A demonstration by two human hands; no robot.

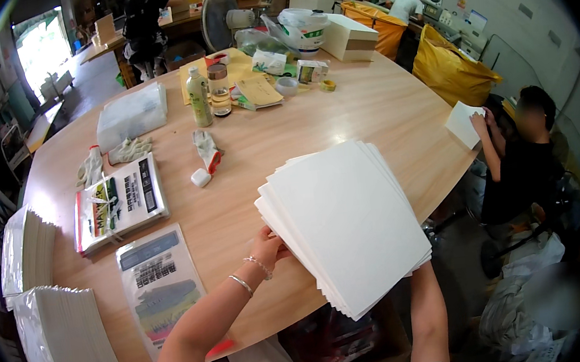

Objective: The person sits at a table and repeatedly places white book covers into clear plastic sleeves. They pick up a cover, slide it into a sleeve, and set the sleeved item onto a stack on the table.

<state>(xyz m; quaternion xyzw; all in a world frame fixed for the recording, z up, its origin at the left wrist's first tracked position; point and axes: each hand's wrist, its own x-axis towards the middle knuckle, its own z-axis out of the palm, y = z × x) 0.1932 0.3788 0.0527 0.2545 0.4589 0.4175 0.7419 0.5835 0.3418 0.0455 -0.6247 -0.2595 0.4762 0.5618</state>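
A fanned stack of white paper sheets [350, 224] is tilted over the near table edge, between my two hands. My left hand [268, 248] is closed at the stack's left edge, with bracelets on the wrist. At the lower right corner, my right hand [421, 270] supports the stack from below; its fingers are hidden under the sheets. To the left of my left forearm lies a clear printed plastic bag [162, 280]. Beyond it sits a wrapped pad pack [121, 203] with a printed cover.
Two piles of plastic-wrapped sheets [68, 345] line the left edge. Work gloves [207, 150], a white earbud case [200, 178], a green bottle [198, 98] and a clear bottle [220, 90] stand farther back. At the right edge, a seated co-worker [522, 159] holds a white sheet [466, 125].
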